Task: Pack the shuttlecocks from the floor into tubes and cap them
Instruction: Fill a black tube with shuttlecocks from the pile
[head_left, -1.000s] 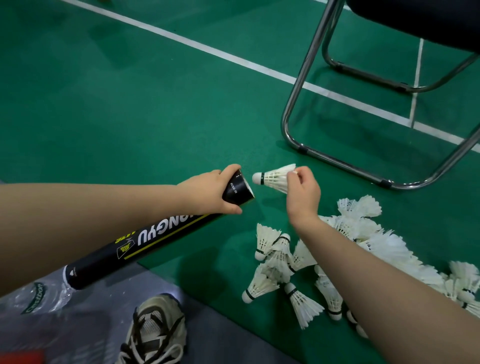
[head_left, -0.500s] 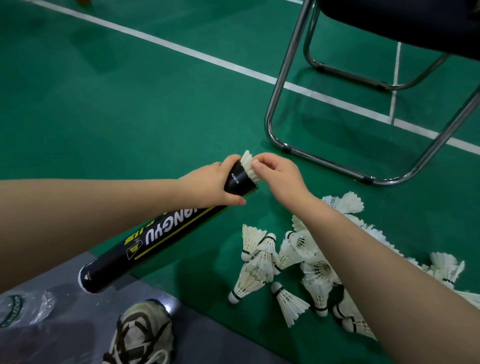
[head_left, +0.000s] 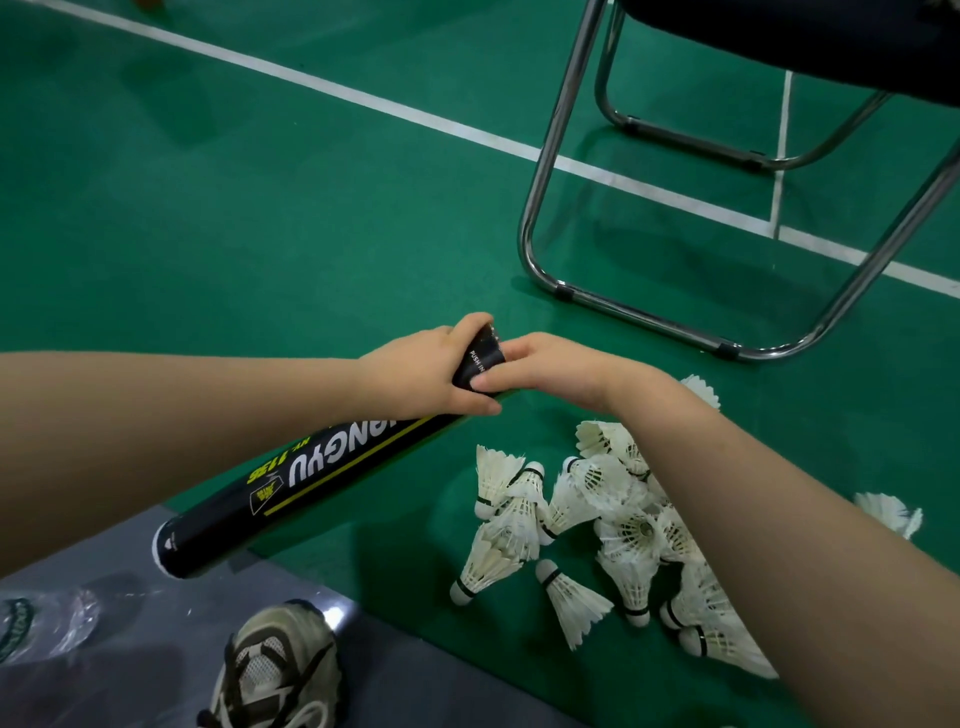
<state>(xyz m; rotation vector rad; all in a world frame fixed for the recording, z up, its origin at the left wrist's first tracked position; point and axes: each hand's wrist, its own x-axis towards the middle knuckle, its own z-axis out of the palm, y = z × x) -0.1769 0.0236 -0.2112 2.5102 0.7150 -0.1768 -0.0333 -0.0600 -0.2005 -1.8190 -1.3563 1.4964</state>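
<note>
A long black tube (head_left: 322, 483) with yellow lettering slants from lower left to centre. My left hand (head_left: 415, 374) grips it just below its upper end. My right hand (head_left: 545, 369) cups that end, fingers curled over the mouth and thumb against the rim's side. The mouth and anything inside it are hidden by my fingers. A heap of white feather shuttlecocks (head_left: 613, 530) lies on the green floor (head_left: 260, 208) under my right forearm. One more shuttlecock (head_left: 888, 512) lies apart at the right.
A chrome-framed chair (head_left: 550, 156) stands on the floor behind my hands, its base bar close to my right hand. A white court line (head_left: 363, 101) crosses the floor. A grey mat (head_left: 130, 597), a crumpled plastic wrapper (head_left: 47, 621) and a shoe (head_left: 275, 670) sit at the lower left.
My right hand brought a shuttlecock to the tube's mouth, cork first, and set it in. Now the hand covers the mouth and that shuttlecock is out of sight.
</note>
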